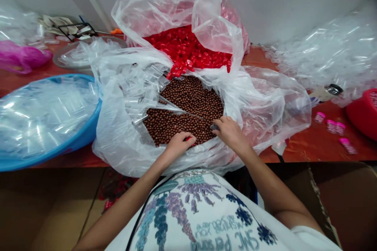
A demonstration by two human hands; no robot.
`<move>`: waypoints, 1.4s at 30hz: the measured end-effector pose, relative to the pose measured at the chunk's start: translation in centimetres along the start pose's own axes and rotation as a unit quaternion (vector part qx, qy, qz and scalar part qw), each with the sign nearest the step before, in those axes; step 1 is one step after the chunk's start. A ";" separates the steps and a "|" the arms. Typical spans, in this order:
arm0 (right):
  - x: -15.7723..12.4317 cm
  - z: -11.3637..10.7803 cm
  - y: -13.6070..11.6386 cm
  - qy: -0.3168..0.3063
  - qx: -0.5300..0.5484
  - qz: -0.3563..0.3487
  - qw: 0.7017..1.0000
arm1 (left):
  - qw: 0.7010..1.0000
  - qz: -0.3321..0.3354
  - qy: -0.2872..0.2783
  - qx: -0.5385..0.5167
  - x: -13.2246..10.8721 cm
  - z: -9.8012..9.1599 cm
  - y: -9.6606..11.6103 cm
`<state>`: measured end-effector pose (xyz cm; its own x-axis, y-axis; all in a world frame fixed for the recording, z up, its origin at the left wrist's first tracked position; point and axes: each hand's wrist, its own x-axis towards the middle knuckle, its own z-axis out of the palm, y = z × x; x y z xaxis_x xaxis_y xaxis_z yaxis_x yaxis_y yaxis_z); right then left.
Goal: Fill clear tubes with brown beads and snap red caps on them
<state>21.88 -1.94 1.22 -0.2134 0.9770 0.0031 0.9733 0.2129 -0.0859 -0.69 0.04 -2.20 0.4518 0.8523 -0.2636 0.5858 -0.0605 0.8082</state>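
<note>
A big clear plastic bag (118, 125) lies open on the table, full of small brown balls (188, 102). My left hand (178, 145) rests curled at the near edge of the balls, with a bit of red showing under its fingers. My right hand (229, 131) is closed at the bag's right rim, pinching a small dark thing I cannot make out. Behind the brown balls, a second clear bag holds a heap of red caps (188, 49). Several clear tubes (132, 90) lie in the bag to the left of the balls.
A blue basin (85, 135) lined with clear plastic sits at left. A red tub (363, 111) and small pink-capped vials (332, 125) are at right on the reddish table (309, 145). Crumpled clear plastic (332, 55) fills the back right; cardboard boxes (344, 200) stand below.
</note>
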 end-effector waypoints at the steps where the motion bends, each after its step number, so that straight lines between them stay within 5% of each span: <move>1: 0.1 0.0 0.0 -0.012 0.002 -0.014 1.000 | 0.999 0.004 -0.011 0.042 0.0 0.1 0.1; 7: 2.7 1.6 -0.5 -0.001 0.161 0.036 0.986 | 0.982 0.014 -0.059 0.179 -0.4 0.1 1.1; 12: 4.1 3.3 -0.1 0.049 0.324 0.071 0.942 | 0.967 -0.003 -0.016 0.254 -0.6 -0.4 1.1; 18: 2.1 3.2 0.1 -0.018 0.143 -0.042 0.989 | 0.972 -0.052 0.017 0.227 -0.2 -1.3 0.4; 25: 0.8 2.8 -2.2 -0.054 0.018 -0.111 0.992 | 0.981 -0.057 0.019 0.184 0.6 -1.2 -0.2; 32: 1.3 1.8 -3.0 -0.084 -0.045 -0.064 0.993 | 0.982 -0.055 0.020 0.179 0.9 -1.2 -0.4; 42: 4.4 3.5 -6.4 -0.050 0.064 -0.118 0.990 | 0.993 -0.035 0.039 0.102 0.9 -2.5 -1.4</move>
<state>14.41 0.94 -1.68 -0.4470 0.8925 -0.0596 0.8781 0.4252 -0.2194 -2.72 2.20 -2.25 0.3555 0.8956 -0.2676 0.7420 -0.0963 0.6634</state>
